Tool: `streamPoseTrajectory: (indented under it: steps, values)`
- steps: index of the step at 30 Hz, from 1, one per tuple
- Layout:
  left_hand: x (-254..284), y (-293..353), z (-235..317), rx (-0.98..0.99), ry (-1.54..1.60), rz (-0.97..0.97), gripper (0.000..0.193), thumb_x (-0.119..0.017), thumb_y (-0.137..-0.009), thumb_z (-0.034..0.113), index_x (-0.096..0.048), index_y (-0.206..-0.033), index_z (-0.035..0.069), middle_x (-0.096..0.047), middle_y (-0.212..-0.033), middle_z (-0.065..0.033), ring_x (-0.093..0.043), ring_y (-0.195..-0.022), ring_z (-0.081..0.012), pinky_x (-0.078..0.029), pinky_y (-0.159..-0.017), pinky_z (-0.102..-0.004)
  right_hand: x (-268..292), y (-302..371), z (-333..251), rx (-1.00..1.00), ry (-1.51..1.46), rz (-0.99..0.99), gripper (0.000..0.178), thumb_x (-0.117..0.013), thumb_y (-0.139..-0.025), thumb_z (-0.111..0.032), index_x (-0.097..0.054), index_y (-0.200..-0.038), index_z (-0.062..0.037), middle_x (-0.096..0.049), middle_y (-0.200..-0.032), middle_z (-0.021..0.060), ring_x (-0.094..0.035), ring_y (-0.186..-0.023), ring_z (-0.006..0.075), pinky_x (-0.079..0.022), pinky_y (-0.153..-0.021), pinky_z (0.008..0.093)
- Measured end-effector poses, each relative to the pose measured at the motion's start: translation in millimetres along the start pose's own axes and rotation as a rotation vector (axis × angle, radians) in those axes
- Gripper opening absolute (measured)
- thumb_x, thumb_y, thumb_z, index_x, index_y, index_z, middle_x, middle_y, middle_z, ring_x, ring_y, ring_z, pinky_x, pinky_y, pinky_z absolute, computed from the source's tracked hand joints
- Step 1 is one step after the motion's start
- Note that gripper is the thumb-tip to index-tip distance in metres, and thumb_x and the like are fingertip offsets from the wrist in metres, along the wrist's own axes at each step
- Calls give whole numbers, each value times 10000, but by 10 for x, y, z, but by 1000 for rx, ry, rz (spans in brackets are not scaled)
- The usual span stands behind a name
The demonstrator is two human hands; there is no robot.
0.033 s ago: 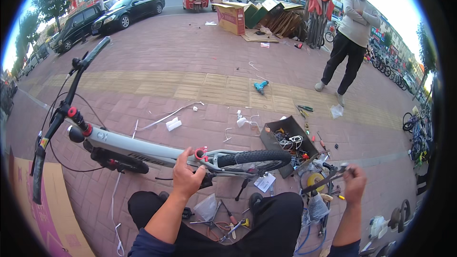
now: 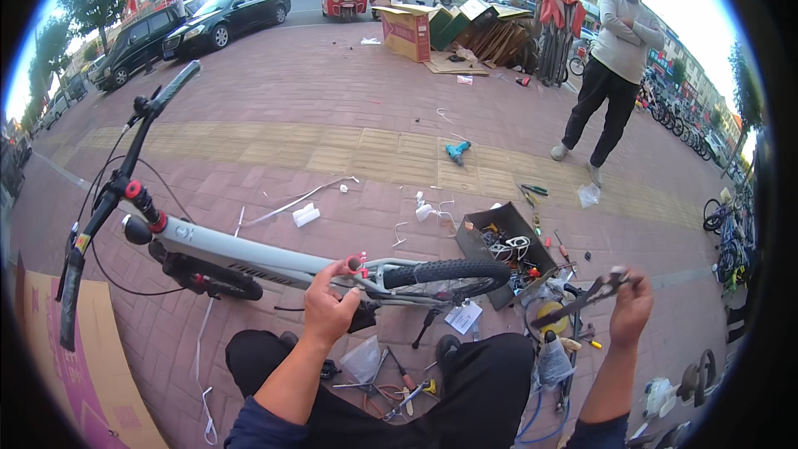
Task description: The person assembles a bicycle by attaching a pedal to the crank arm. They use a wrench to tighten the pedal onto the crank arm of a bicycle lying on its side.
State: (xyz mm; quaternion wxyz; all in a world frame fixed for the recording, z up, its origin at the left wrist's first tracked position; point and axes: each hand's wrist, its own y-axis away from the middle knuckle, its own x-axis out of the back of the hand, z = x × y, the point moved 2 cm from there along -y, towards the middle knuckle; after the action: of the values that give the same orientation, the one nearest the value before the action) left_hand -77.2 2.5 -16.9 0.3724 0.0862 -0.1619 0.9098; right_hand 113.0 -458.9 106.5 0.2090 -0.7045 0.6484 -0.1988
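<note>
Grasping a pale grey bicycle frame (image 2: 241,249) and a long, narrow, dark piece (image 2: 592,295)

We have our left hand (image 2: 329,309) closed on the frame, touching it just beside the round red clamp (image 2: 355,264). From that grip the frame runs leftward to the straight black handlebar (image 2: 141,129), and the knobbly black rear tyre (image 2: 449,271) lies just to the right.

Our right hand (image 2: 632,309), well apart from the bicycle, pinches the dark piece by its upper end; it slants down and left from our fingers, and we cannot tell its exact kind.

Left of this second grip, beyond the piece, we see an open, dark grey, rectangular toolbox (image 2: 475,243) full of mixed small parts. Near the piece's lower end is a round yellow roll (image 2: 549,314). Below our left hand lies a crumpled clear plastic bag (image 2: 363,359). Far beyond both hands, a teal power drill (image 2: 456,152) rests on the paving.
</note>
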Motion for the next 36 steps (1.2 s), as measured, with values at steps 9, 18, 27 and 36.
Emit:
streamPoseTrajectory:
  steps: [9, 18, 27, 36]
  values:
    - [178, 837, -747, 782, 900, -284, 322, -704, -977, 334, -695, -1025, 15, -731, -857, -73, -705, -674, -176, -597, -618, -339, -2260, 753, 384, -489, -98, -923, 247, -637, -1054, -216, -630, -882, -39, -533, -664, -42, -465, -569, 45, -352, -503, 234]
    - [1084, 985, -2755, 882, -19, 213, 344, -788, -817, 39, -661, -1134, -8, -726, -899, -121, -691, -719, -202, -562, -591, -368, -3107, 1546, 1044, -377, 222, -1239, 297, -688, -997, -281, -650, -891, -6, -591, -720, 81, -508, -669, 179, -476, -654, 374]
    - [1189, 613, -2849, 878, 70, 202, 330, -796, -838, 69, -675, -1135, -10, -712, -918, -89, -669, -745, -180, -558, -625, -346, -3182, 1668, 1093, -280, 426, -1466, 274, -698, -968, -257, -658, -889, 3, -577, -716, 222, -517, -613, 356, -458, -604, 431]
    - [1409, 479, -3013, 745, -47, 142, 310, -809, -812, 68, -709, -1089, -27, -731, -888, -96, -684, -709, -165, -556, -633, -324, -3230, 1708, 1077, -330, 431, -1508, 243, -692, -960, -242, -665, -891, -11, -615, -751, 228, -579, -654, 402, -478, -616, 432]
